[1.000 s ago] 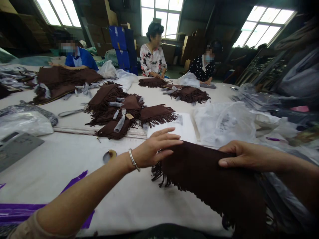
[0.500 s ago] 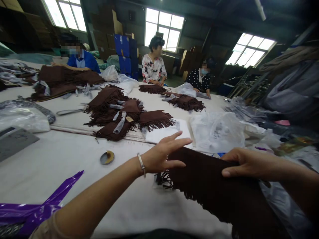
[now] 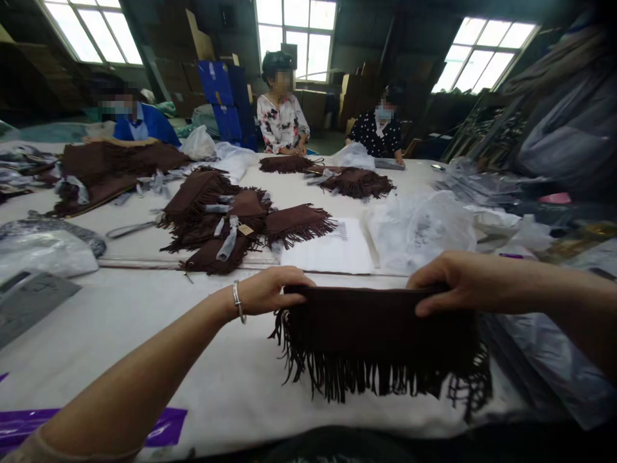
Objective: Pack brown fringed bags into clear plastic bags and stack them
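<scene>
Both hands grip the top edge of a fringed brown suede piece, held level between them, the left hand [image 3: 268, 291] at one end and the right hand [image 3: 450, 283] at the other. The piece [image 3: 376, 335] hangs in front of the person, its fringe dangling toward the white table [image 3: 144, 341]. A metal bangle [image 3: 236, 302] circles the left wrist. Ahead of the left hand lie more fringed pieces [image 3: 216, 222]; ahead of the right, a white sheet [image 3: 328, 249] and a clear plastic bag [image 3: 419, 231]. Three co-workers sit beyond.
</scene>
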Motion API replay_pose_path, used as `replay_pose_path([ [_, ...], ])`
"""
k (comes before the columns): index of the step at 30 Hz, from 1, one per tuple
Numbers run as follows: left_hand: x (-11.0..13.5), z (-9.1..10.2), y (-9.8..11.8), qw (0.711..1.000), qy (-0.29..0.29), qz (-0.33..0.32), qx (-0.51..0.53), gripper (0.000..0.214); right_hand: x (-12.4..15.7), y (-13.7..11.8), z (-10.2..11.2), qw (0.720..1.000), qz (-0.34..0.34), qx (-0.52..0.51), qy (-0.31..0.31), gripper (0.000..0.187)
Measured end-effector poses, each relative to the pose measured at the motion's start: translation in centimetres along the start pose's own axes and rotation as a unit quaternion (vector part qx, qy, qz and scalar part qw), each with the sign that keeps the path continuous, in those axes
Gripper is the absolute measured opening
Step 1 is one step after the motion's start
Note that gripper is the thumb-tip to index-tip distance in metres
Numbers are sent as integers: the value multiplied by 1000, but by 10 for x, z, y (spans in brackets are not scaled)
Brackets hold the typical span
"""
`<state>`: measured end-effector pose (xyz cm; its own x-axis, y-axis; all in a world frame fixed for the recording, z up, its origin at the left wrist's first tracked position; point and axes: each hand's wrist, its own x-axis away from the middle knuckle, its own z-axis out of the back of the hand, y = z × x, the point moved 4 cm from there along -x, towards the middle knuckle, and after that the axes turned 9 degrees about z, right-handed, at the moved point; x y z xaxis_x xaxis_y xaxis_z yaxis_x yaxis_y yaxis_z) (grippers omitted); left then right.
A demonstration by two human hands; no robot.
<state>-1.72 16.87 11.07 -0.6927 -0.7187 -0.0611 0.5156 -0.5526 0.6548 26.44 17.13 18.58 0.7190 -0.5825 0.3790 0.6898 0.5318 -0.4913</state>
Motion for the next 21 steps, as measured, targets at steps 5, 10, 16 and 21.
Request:
replay_pose_path([
  [5,0,44,5,968,121,-46,-216,29,-25,9,7,995,7,73,70,21],
  [10,22,44,20,894,194,-78,-396,40,-21,19,-19,937,87,228,251,30],
  [16,83,-115,-30,914,166,-16,-370,43,-29,61,-189,891,189,274,308,48],
  [21,112,-203,-55,939,168,74,-290,39,-34,90,-289,909,181,212,309,52],
])
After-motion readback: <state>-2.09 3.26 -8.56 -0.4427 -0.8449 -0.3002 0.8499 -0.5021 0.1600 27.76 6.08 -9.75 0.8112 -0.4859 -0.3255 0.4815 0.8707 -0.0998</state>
